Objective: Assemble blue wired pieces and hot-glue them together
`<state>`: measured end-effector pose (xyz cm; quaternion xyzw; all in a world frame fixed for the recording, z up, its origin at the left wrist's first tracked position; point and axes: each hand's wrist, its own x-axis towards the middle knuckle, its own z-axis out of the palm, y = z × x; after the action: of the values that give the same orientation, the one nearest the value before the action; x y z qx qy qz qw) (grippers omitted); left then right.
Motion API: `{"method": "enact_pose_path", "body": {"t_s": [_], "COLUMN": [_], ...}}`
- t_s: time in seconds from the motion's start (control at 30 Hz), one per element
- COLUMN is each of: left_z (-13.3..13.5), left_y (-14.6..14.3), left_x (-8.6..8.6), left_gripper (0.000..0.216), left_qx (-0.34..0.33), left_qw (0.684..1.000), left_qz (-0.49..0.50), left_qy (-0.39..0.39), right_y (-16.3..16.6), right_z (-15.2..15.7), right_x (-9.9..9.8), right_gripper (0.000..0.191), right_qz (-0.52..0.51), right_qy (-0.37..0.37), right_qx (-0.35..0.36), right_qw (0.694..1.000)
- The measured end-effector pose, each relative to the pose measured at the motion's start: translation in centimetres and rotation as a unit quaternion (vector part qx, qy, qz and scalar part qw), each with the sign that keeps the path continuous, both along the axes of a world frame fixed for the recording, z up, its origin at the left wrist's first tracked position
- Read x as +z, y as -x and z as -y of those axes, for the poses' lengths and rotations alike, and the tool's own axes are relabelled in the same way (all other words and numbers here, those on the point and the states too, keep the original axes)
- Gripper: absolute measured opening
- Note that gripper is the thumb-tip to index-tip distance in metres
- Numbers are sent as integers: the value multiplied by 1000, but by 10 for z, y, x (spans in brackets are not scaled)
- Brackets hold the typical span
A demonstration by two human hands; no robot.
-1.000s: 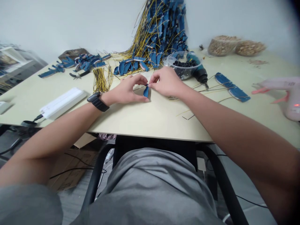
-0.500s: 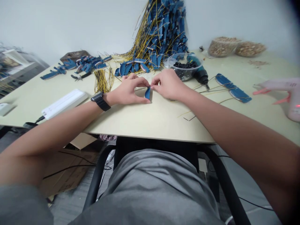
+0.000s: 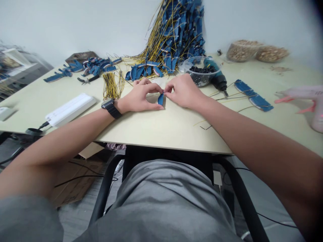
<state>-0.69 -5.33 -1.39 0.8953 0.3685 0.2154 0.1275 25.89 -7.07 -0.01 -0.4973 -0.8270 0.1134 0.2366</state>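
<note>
Item under inspection: a small blue strip [image 3: 160, 99], held between my hands over the tabletop [image 3: 161, 132], not far from its near edge. I cannot tell whether its lower end touches the surface. A thin dark wire [image 3: 152, 95] leaves its top end and runs toward my left hand [image 3: 138, 98]. My left forefinger reaches the top of the strip, and my left thumb [image 3: 158, 107] lies beside its lower end. My right hand [image 3: 183, 91] meets it from the other side, with the fingers [image 3: 167, 91] pressed together and pinching the top end. Finding on change: over the last second the pinch shows no real difference, and the strip stays in the same place between my hands.

Around the work, a bundle of yellow wires [image 3: 110, 86] lies beyond my left wrist, and a large heap of blue strips with yellow wires [image 3: 179, 30] stands against the wall. Just past my right hand are a clear bowl of small black pieces [image 3: 202, 71] and a cordless drill [image 3: 219, 81]. Further right lie two blue strips [image 3: 253, 95] and a pink glue gun [image 3: 313, 101]. Loose wires [image 3: 222, 97] cross the tabletop near my right hand.
</note>
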Motion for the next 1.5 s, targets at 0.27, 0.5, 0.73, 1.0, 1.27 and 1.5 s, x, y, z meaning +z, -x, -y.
{"method": "enact_pose_path", "body": {"t_s": [0.27,0.5,0.73,1.0,1.27,1.5], "left_z": [1,-1,-5,-9,-12,-11], "left_y": [0,1,2,3,4,4], "left_x": [1,0,-5,-8,-11,-10], "left_gripper": [102,98,108,107,114,112], "left_qx": [-1,-5,-15,-21,-17,-21], "left_qw": [1000,1000,999,999,999,999], "left_qz": [-1,-2,20,17,13,13], "left_qy": [2,-8,-22,-29,-36,-36], "right_y": [4,8,9,8,6,4], "right_z": [0,0,-3,-5,-6,-4], "right_x": [-3,-4,-7,-8,-8,-8], "right_gripper": [23,26,30,25,29,33], "right_qz": [25,32,92,95,92,108], "right_qy": [-23,-20,-53,-56,-59,-67], "right_qx": [-5,-19,-21,-13,4,-2], "right_qw": [999,999,994,994,994,992]}}
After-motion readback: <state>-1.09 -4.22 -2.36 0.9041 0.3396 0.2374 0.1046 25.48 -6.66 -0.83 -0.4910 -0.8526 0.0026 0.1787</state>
